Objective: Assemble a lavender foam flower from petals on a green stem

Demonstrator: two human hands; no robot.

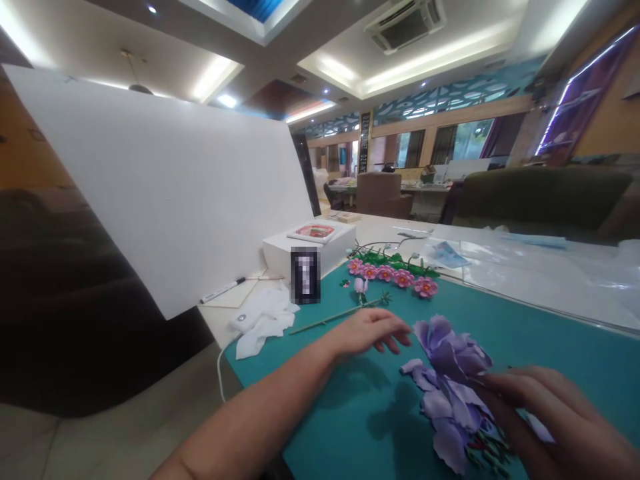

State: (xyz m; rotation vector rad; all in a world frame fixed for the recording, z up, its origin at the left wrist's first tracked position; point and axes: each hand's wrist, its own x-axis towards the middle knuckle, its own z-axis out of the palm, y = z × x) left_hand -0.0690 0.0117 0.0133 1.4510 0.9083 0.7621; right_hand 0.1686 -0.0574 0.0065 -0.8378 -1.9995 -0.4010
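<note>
A purple artificial flower [455,350] with ruffled petals is pinched at its right side by the fingers of my right hand [555,407]. Loose-looking purple petals [447,413] lie just below it; whether they join the held flower, I cannot tell. Under my right hand is a bunch of thin green stems with red bits [490,453], partly hidden. My left hand [375,330] hovers over the teal mat [345,400], left of the flower, fingers loosely bent and apart, holding nothing. Beyond it are a pale pink bud [361,287] and a green stem [330,319].
Pink flowers with green leaves [385,273] lie in a row along the mat's far edge. A white box [330,243], a blurred dark object [305,275], crumpled white tissue [267,320] and a marker [223,290] sit to the left. A large white board [175,187] leans behind them.
</note>
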